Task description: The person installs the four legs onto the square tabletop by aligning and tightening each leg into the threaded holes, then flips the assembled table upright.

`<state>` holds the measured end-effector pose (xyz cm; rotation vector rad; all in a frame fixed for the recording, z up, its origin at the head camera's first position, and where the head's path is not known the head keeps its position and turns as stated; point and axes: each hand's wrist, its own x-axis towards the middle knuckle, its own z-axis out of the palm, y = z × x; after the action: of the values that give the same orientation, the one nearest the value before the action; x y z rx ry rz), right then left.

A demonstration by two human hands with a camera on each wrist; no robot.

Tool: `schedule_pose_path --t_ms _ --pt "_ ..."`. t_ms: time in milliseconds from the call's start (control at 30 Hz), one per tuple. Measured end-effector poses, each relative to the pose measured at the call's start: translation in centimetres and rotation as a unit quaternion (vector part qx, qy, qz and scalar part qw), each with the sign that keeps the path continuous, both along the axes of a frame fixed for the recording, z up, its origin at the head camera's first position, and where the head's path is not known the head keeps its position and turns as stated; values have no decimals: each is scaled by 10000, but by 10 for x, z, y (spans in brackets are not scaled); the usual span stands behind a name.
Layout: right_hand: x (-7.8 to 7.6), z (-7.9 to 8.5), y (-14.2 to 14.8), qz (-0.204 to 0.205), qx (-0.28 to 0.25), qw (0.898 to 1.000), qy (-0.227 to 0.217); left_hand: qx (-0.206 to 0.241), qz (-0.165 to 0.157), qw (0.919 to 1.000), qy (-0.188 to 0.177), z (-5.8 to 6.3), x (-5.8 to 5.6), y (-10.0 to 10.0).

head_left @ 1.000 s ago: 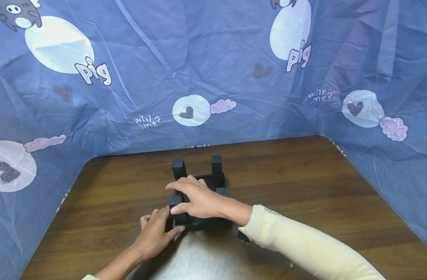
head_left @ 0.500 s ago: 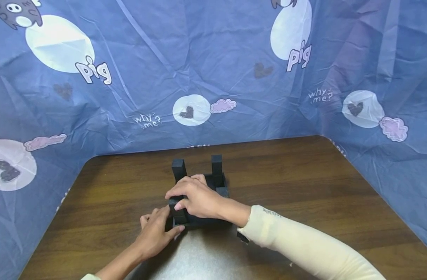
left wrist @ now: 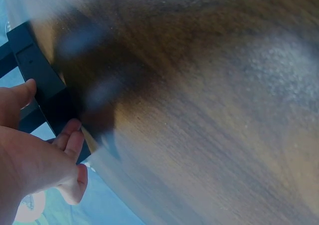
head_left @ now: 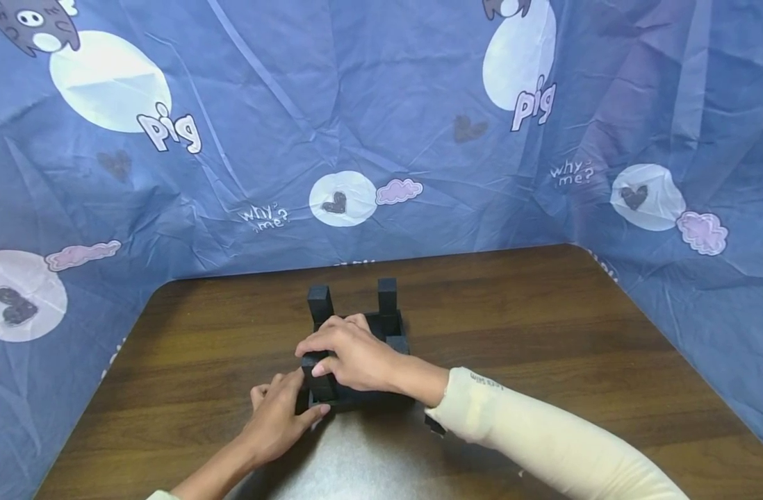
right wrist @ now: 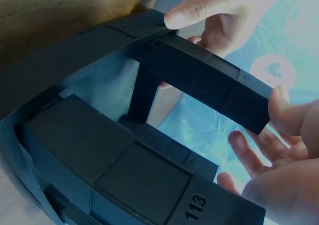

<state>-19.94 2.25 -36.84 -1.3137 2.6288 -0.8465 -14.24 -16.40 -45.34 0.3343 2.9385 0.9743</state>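
Observation:
A black frame (head_left: pixel 372 400) rests on the table with several square black legs standing up from its corners. My right hand (head_left: pixel 356 357) grips the near left leg (right wrist: pixel 214 85) by its upper end, thumb on one side and fingers on the other. My left hand (head_left: pixel 278 420) holds the frame's near left corner, with thumb and fingers on either side of that leg's foot. The far left leg (head_left: pixel 320 303), far right leg (head_left: pixel 387 295) and near right leg (head_left: pixel 397 344) stand untouched. Raised numbers mark the legs in the right wrist view. My right hand hides the frame's middle.
The wooden table (head_left: pixel 544 347) reaches out on both sides of the frame. Behind it hangs a blue printed cloth (head_left: pixel 381 104). A small dark block (head_left: pixel 435 425) shows below my right cuff.
My right thumb and fingers have shifted over the top of the near left leg, the thumb now lying across its face. The left hand and the frame stay put.

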Motion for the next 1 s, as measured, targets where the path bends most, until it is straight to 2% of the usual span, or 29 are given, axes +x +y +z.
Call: schedule_pose_path --t_ms 300,467,667,867,1000 --pt "1 5 2 69 30 10000 -27 -65 9 10000 26 0 1 -2" --pt "0 10 11 73 -286 9995 -98 -70 -21 9999 142 2 2 -5" --pt "-5 13 34 -96 -761 9970 67 -105 -98 9989 438 5 4 -14" --pt "-14 11 63 -395 -1171 9923 79 106 -270 9936 1090 7 4 -26" --pt "-21 7 82 -664 -1266 9896 -152 127 -306 9829 1813 8 -5 -32"
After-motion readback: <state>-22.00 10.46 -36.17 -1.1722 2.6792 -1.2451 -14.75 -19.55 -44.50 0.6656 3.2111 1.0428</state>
